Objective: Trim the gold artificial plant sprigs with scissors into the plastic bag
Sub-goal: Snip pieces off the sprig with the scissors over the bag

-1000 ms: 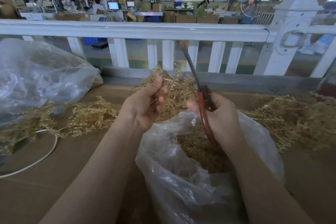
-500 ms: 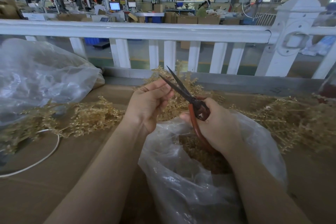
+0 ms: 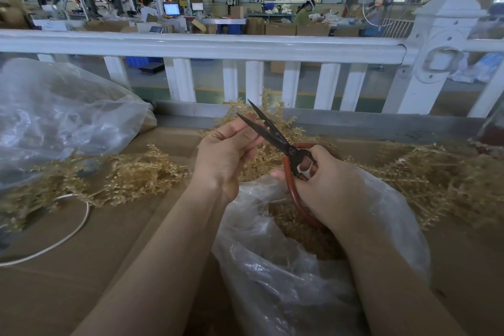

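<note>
Bare counter [image 3: 114,267] lies open at lower left, crossed only by a white cable [image 3: 71,234]. Gold sprigs [image 3: 436,180] crowd both sides. White railing [image 3: 207,45] closes the far edge. Plastic bag [image 3: 286,275] fills the near centre.

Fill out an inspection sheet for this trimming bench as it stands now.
Surface: brown cardboard-covered bench.
Job's things: scissors with blades parted; plastic bag open below the hands, gold trimmings inside; gold sprigs piled at left, behind the hands and at right.
Clutter: second clear bag at far left.
Grippers: left hand pinches a sprig at the blades; right hand grips the scissors' red handles.
Cables: white cable looping on the bench at left.
Surroundings: white railing; behind it a factory floor with boxes, monitors and workers.
</note>
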Demonstrator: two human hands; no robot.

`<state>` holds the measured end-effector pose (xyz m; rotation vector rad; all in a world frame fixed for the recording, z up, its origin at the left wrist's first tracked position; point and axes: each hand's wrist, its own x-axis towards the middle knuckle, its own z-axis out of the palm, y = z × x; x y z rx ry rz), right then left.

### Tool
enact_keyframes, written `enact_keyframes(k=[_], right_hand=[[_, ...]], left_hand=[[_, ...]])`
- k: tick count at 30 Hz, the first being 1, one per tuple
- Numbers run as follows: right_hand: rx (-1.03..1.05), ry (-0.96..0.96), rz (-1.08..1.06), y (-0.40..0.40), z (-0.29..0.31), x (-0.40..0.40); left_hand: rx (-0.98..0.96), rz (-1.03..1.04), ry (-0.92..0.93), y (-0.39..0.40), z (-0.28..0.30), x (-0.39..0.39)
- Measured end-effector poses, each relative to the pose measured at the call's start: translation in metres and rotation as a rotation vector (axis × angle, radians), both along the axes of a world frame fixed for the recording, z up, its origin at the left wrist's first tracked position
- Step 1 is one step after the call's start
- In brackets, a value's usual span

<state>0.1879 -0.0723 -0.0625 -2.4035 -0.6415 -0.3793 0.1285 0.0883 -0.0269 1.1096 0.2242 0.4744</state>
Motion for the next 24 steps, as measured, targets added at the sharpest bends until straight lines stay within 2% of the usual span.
enact_keyframes(k=[12, 20, 24], right_hand=[[0.054, 0.014, 0.015, 0.0012, -0.0016, -0.0004], [0.030, -0.066, -0.014, -0.0005, 0.0004, -0.0004], [0.039, -0.030, 0.008, -0.0003, -0.0017, 0.0004]], left_hand=[[0.018, 0.019, -0.035, 0.0023, -0.0022, 0.0031], [0.092, 0.063, -0.036, -0.0041, -0.0042, 0.0032], [0.098, 0.051, -0.041, -0.0023, -0.0051, 0.0034]])
